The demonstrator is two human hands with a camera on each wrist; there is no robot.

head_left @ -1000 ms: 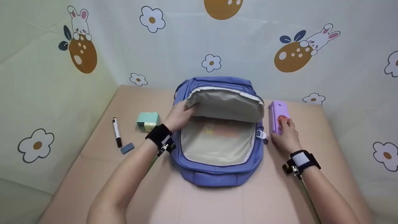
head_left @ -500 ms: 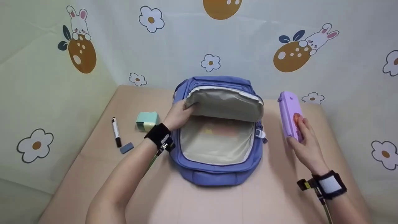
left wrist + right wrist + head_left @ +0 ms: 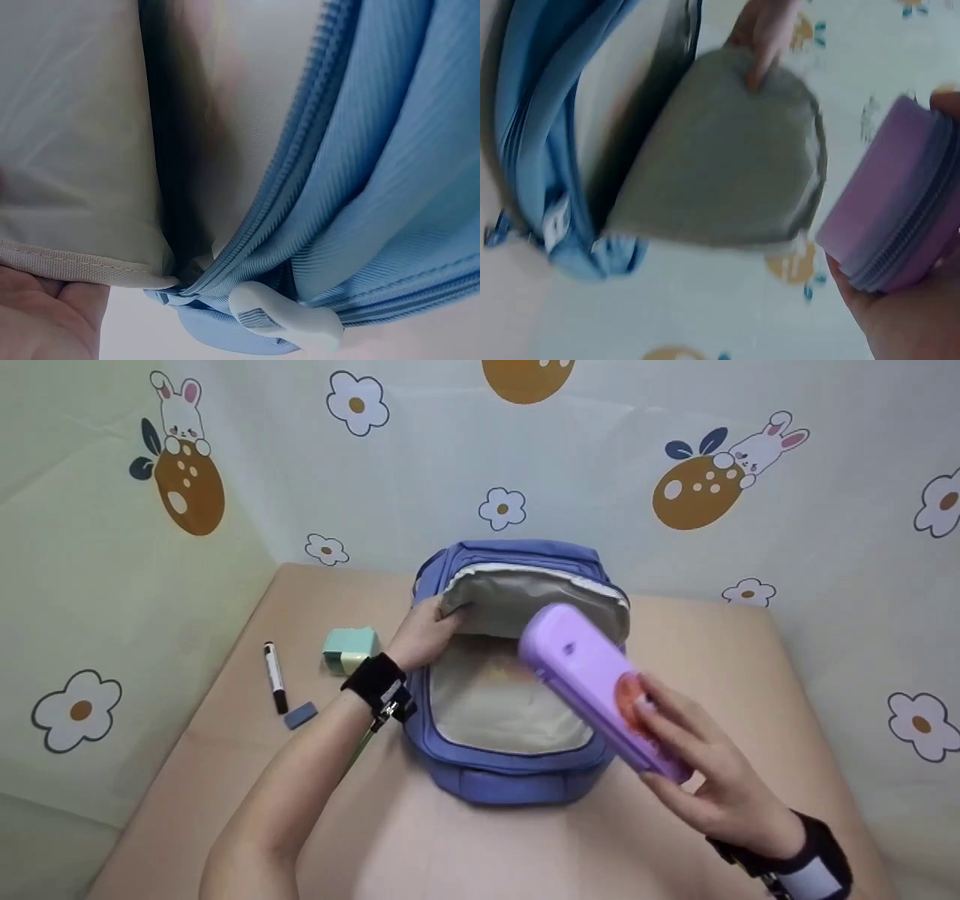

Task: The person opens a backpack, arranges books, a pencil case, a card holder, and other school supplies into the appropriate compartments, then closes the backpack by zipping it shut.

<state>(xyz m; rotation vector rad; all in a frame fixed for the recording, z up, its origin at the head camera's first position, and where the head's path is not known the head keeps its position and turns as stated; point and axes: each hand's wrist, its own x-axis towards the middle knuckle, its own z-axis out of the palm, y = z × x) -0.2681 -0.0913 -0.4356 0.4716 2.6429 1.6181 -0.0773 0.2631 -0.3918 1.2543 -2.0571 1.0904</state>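
Note:
A blue backpack (image 3: 510,780) lies flat on the beige table, its main pocket unzipped and its grey-lined flap (image 3: 525,604) lifted. My left hand (image 3: 427,631) grips the flap's left edge and holds it up. My right hand (image 3: 701,769) grips a lilac pencil case (image 3: 592,682) by its near end; the case hangs tilted in the air above the right side of the bag's open pocket. The right wrist view shows the case (image 3: 896,225) beside the raised flap (image 3: 727,157). The left wrist view shows the lining (image 3: 75,127), the zipper (image 3: 300,172) and a white buckle (image 3: 281,324).
Left of the bag lie a black marker (image 3: 274,676), a grey-blue eraser (image 3: 300,715) and a mint-green sharpener box (image 3: 349,649). A cloth printed with flowers and rabbits (image 3: 750,457) rises behind and beside the table (image 3: 420,847).
My right hand has lifted the pencil case off the table at the bag's right and carried it left, over the open pocket. My left hand keeps the flap raised.

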